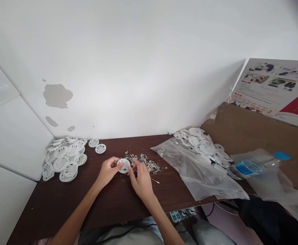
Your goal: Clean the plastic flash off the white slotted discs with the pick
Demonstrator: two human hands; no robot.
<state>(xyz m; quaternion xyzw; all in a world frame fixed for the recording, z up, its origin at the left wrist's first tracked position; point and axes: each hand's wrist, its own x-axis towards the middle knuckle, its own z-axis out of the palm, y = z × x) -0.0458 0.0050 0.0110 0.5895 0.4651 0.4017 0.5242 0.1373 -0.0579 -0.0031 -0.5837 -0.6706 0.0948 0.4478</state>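
Held disc: a white, round, flat, plastic-looking disc with small slots [124, 164], tilted slightly above the dark brown wood-look table [49, 207]; it is the clock centre, twelve toward the wall.
Left hand [109, 171]: at nine o'clock, clamped on the disc's rim, thumb on the upper face, fingers curled behind.
Right hand [141, 177]: at four o'clock, thumb tip by the rim, index finger apart from it; whether it grips, I cannot tell.
Disc handling: probably light, stiff and a little slick, with any thin bars around the slots liable to snap; the solid outer rim looks the best hold.
Small dark and silvery bits [149, 162]: heaped at three o'clock, too small to identify.
Thin pale rod [155, 181]: at four o'clock, its near end behind the right hand.
White slotted discs in a pile [67, 158]: at nine o'clock, overlapping, many partly covered.
Clear plastic bag [199, 180]: at three o'clock, hazy, hiding part of the white pieces [202, 143] beyond.
Hidden: the disc's underside and most left fingertips.
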